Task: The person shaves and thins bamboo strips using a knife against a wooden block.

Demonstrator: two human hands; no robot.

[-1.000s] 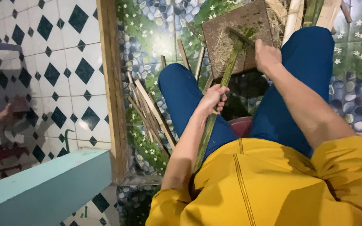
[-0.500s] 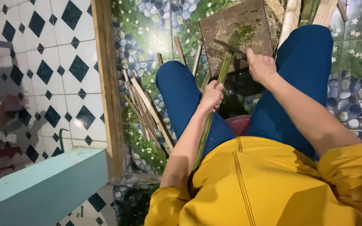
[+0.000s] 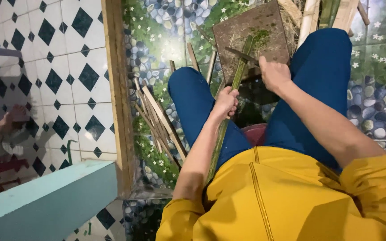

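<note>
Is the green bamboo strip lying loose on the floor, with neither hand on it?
No: the left hand grips the green bamboo strip mid-length, its far end resting on the brown board.

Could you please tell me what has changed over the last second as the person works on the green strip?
The right hand and its blade have slid along the green strip toward the body, away from the wooden board. The left hand keeps its grip mid-strip. The split sticks on the floor lie unchanged.
</note>
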